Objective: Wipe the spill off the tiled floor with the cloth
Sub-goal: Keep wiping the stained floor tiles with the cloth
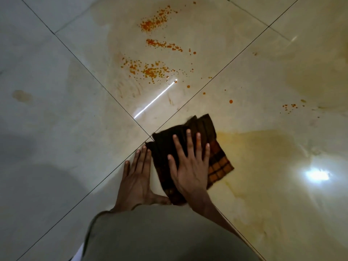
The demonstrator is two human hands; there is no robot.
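Flat and spread, our right grip (188, 166) presses the cloth (218, 164), a dark folded rag checked with orange, onto the tiled floor (56, 110); our left grip (137, 178) lies open just beside it. Orange spill (152, 70) speckles tiles well beyond, unobstructed.

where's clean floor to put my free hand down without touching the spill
Clean tile lies left of the left hand. Ahead is crowded with orange droplets; a yellowish smear spreads right of the cloth under the right hand.
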